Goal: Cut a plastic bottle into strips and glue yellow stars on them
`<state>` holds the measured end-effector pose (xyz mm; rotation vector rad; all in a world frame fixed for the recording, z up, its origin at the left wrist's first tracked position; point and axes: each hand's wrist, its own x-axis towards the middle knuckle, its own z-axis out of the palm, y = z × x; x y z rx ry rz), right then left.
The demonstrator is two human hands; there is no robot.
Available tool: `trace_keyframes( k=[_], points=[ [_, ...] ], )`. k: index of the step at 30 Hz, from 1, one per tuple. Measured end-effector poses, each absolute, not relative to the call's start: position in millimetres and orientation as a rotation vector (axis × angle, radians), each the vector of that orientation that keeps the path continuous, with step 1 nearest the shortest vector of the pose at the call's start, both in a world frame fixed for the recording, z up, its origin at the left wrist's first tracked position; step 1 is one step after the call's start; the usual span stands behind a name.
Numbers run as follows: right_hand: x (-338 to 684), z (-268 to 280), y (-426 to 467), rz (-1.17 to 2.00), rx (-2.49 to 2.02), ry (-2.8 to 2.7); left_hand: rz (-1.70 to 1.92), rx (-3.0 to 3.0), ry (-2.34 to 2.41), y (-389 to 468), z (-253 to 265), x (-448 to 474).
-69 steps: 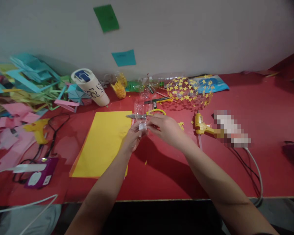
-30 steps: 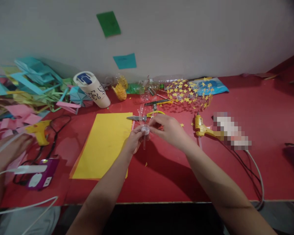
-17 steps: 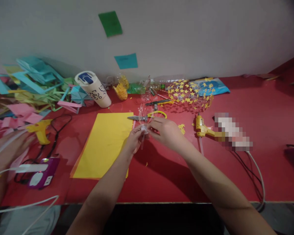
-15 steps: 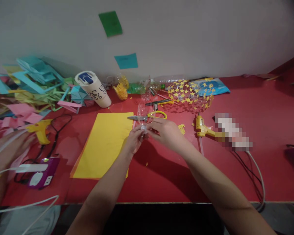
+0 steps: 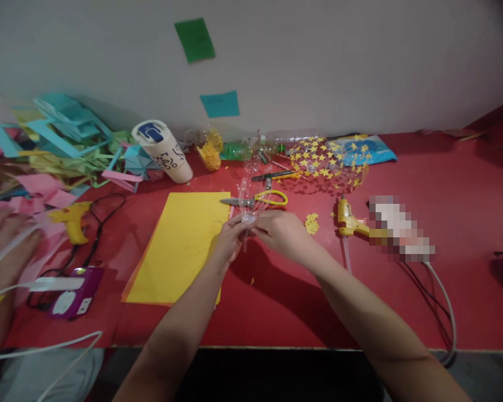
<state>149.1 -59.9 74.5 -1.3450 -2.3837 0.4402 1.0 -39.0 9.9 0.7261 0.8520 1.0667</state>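
Over the middle of the table, both hands hold a clear plastic piece [image 5: 248, 218] with thin strips that rise away from me. My left hand [image 5: 229, 239] pinches its near end from the left. From the right, the bent fingers of my right hand [image 5: 281, 230] grip the same end; some fingertips are hidden. Just beyond the plastic lie scissors [image 5: 272, 196] with yellow handles. A stack of yellow paper [image 5: 180, 245] is beside my left forearm. Small yellow paper stars [image 5: 312, 224] sit in a heap to the right of my right hand.
A yellow glue gun [image 5: 347, 218] lies on the right, near a blurred-out power strip [image 5: 398, 226]. Another glue gun [image 5: 73, 220] and a purple socket box [image 5: 77, 293] are left, beside another person's hand [image 5: 4, 245]. Behind stand a tumbler [image 5: 165, 153] and a star-covered clear plastic form [image 5: 327, 159].
The plastic piece has turned slightly in my fingers, and a strip now shows below them. My right fingers have curled in more. The other person's hand has shifted left and up.
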Motion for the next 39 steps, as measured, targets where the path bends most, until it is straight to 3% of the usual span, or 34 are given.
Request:
trace_keyframes(
  k=[19, 39],
  points=[
    [159, 96, -68, 0.524, -1.356, -2.263, 1.052, 0.695, 0.824, -39, 10, -1],
    [182, 104, -66, 0.411, -1.179, -1.998, 1.016, 0.688, 0.75, -40, 11, -4]
  ],
)
